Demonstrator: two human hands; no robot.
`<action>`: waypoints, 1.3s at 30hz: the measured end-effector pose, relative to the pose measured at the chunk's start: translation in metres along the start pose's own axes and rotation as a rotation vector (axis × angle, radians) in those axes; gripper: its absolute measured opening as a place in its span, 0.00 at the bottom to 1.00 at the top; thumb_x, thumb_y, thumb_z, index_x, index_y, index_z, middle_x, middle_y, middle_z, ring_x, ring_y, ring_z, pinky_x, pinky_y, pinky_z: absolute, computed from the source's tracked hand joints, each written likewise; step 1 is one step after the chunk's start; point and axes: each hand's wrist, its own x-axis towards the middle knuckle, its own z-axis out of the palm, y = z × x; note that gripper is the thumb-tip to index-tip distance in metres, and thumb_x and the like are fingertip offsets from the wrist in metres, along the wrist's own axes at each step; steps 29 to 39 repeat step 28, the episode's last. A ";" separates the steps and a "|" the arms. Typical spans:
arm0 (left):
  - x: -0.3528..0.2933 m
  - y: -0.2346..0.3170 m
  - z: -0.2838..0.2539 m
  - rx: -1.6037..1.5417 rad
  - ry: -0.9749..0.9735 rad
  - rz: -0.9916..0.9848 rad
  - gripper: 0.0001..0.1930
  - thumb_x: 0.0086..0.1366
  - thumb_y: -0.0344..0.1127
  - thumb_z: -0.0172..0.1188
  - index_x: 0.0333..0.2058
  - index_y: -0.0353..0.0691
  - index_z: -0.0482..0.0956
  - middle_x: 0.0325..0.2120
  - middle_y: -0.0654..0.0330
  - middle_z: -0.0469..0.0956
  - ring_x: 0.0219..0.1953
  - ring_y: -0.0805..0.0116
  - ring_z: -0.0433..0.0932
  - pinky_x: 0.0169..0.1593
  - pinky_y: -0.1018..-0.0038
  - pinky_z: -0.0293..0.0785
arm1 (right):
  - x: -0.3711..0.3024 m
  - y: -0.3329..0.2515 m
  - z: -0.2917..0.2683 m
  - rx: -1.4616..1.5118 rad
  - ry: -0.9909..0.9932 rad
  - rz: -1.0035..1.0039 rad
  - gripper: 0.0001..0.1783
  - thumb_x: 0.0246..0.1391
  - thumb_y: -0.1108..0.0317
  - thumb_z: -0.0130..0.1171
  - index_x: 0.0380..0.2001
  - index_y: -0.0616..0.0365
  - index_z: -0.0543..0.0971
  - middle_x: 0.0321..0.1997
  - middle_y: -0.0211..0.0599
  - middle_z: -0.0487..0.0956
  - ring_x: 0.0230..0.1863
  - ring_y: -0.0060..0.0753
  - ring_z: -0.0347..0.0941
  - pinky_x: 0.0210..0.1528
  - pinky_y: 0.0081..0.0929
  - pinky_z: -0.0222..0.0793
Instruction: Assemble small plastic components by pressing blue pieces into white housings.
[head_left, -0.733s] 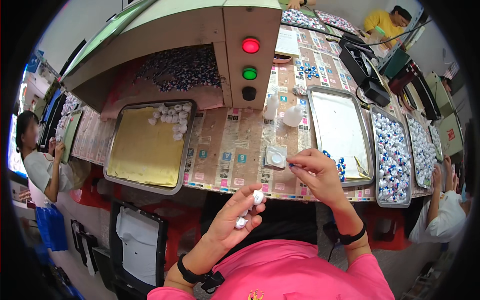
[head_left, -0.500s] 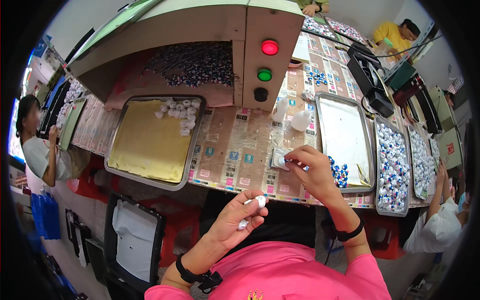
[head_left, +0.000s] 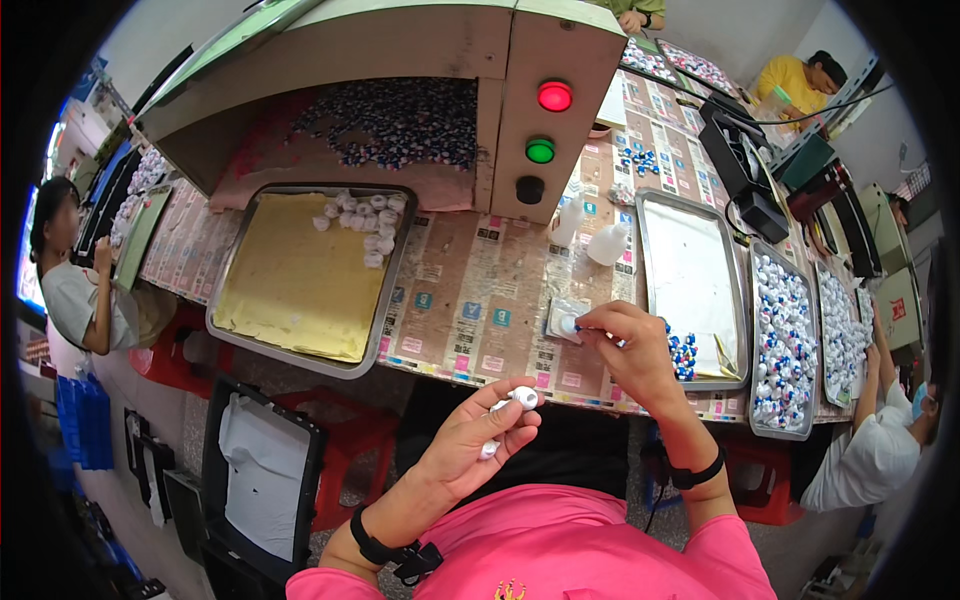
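Reaching forward since before, right hand [head_left: 625, 345] now pinches one small white cap [head_left: 568, 325] on the tabletop [head_left: 470, 300]; left hand [head_left: 478, 440] grip holds two caps [head_left: 522, 397].

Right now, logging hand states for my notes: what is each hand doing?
Left hand: closed on small white caps, one pinched in the fingers.
Right hand: fingers pinched on a small white piece at the table; cannot tell if gripped.

White caps [head_left: 362, 222] lie on a yellow-lined tray [head_left: 290, 290].
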 end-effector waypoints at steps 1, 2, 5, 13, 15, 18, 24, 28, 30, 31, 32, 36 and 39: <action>0.001 0.000 -0.001 -0.011 -0.008 -0.005 0.16 0.64 0.28 0.54 0.50 0.37 0.69 0.42 0.55 0.75 0.41 0.72 0.78 0.44 0.79 0.79 | -0.001 0.002 0.000 -0.007 -0.002 -0.012 0.07 0.43 0.77 0.61 0.30 0.60 0.81 0.30 0.39 0.78 0.31 0.39 0.76 0.35 0.30 0.71; 0.002 -0.001 -0.001 -0.009 -0.008 -0.006 0.16 0.64 0.28 0.54 0.50 0.37 0.69 0.42 0.55 0.75 0.41 0.72 0.78 0.44 0.79 0.79 | -0.002 0.002 0.000 -0.006 -0.001 -0.012 0.07 0.43 0.77 0.61 0.30 0.60 0.81 0.30 0.39 0.78 0.31 0.39 0.76 0.35 0.30 0.71; 0.002 -0.003 -0.001 0.014 0.012 -0.022 0.16 0.64 0.29 0.55 0.50 0.37 0.69 0.42 0.56 0.75 0.39 0.73 0.78 0.42 0.79 0.79 | -0.005 0.002 -0.002 -0.044 -0.004 -0.017 0.07 0.44 0.77 0.61 0.30 0.60 0.82 0.30 0.39 0.78 0.31 0.39 0.76 0.35 0.30 0.71; 0.008 -0.005 0.004 0.055 0.036 -0.023 0.15 0.65 0.31 0.54 0.49 0.37 0.69 0.40 0.57 0.76 0.37 0.74 0.78 0.40 0.79 0.79 | -0.021 -0.017 -0.009 0.131 0.008 -0.007 0.08 0.43 0.78 0.63 0.31 0.61 0.81 0.30 0.38 0.79 0.29 0.30 0.76 0.30 0.22 0.71; 0.008 -0.006 0.003 0.054 0.048 -0.023 0.15 0.65 0.31 0.55 0.49 0.37 0.69 0.40 0.58 0.76 0.37 0.74 0.78 0.40 0.80 0.79 | -0.029 -0.027 -0.009 0.244 -0.017 0.008 0.09 0.43 0.78 0.64 0.32 0.61 0.81 0.31 0.38 0.79 0.29 0.27 0.76 0.29 0.20 0.70; 0.011 -0.009 0.003 0.058 0.064 -0.025 0.15 0.64 0.32 0.55 0.49 0.37 0.69 0.39 0.59 0.76 0.37 0.74 0.78 0.40 0.80 0.79 | -0.039 -0.038 -0.012 0.392 -0.082 0.032 0.09 0.45 0.78 0.64 0.33 0.61 0.82 0.33 0.38 0.80 0.30 0.23 0.75 0.29 0.17 0.70; 0.012 -0.010 0.003 0.090 0.076 -0.030 0.15 0.64 0.31 0.56 0.49 0.38 0.70 0.36 0.61 0.76 0.36 0.75 0.77 0.39 0.79 0.79 | -0.051 -0.039 -0.002 0.471 -0.084 0.122 0.09 0.45 0.77 0.64 0.33 0.61 0.82 0.33 0.38 0.80 0.30 0.20 0.75 0.30 0.16 0.70; 0.010 -0.011 -0.002 0.163 0.071 -0.038 0.15 0.64 0.30 0.56 0.49 0.40 0.69 0.35 0.62 0.77 0.37 0.75 0.77 0.39 0.80 0.78 | -0.053 -0.037 0.002 0.489 -0.097 0.135 0.09 0.46 0.77 0.65 0.34 0.61 0.82 0.33 0.38 0.80 0.30 0.20 0.75 0.30 0.15 0.70; 0.010 -0.011 -0.002 0.163 0.071 -0.038 0.15 0.64 0.30 0.56 0.49 0.40 0.69 0.35 0.62 0.77 0.37 0.75 0.77 0.39 0.80 0.78 | -0.053 -0.037 0.002 0.489 -0.097 0.135 0.09 0.46 0.77 0.65 0.34 0.61 0.82 0.33 0.38 0.80 0.30 0.20 0.75 0.30 0.15 0.70; 0.010 -0.011 -0.002 0.163 0.071 -0.038 0.15 0.64 0.30 0.56 0.49 0.40 0.69 0.35 0.62 0.77 0.37 0.75 0.77 0.39 0.80 0.78 | -0.053 -0.037 0.002 0.489 -0.097 0.135 0.09 0.46 0.77 0.65 0.34 0.61 0.82 0.33 0.38 0.80 0.30 0.20 0.75 0.30 0.15 0.70; 0.010 -0.011 -0.002 0.163 0.071 -0.038 0.15 0.64 0.30 0.56 0.49 0.40 0.69 0.35 0.62 0.77 0.37 0.75 0.77 0.39 0.80 0.78 | -0.053 -0.037 0.002 0.489 -0.097 0.135 0.09 0.46 0.77 0.65 0.34 0.61 0.82 0.33 0.38 0.80 0.30 0.20 0.75 0.30 0.15 0.70; 0.010 -0.011 -0.002 0.163 0.071 -0.038 0.15 0.64 0.30 0.56 0.49 0.40 0.69 0.35 0.62 0.77 0.37 0.75 0.77 0.39 0.80 0.78 | -0.053 -0.037 0.002 0.489 -0.097 0.135 0.09 0.46 0.77 0.65 0.34 0.61 0.82 0.33 0.38 0.80 0.30 0.20 0.75 0.30 0.15 0.70; 0.010 -0.011 -0.002 0.163 0.071 -0.038 0.15 0.64 0.30 0.56 0.49 0.40 0.69 0.35 0.62 0.77 0.37 0.75 0.77 0.39 0.80 0.78 | -0.053 -0.037 0.002 0.489 -0.097 0.135 0.09 0.46 0.77 0.65 0.34 0.61 0.82 0.33 0.38 0.80 0.30 0.20 0.75 0.30 0.15 0.70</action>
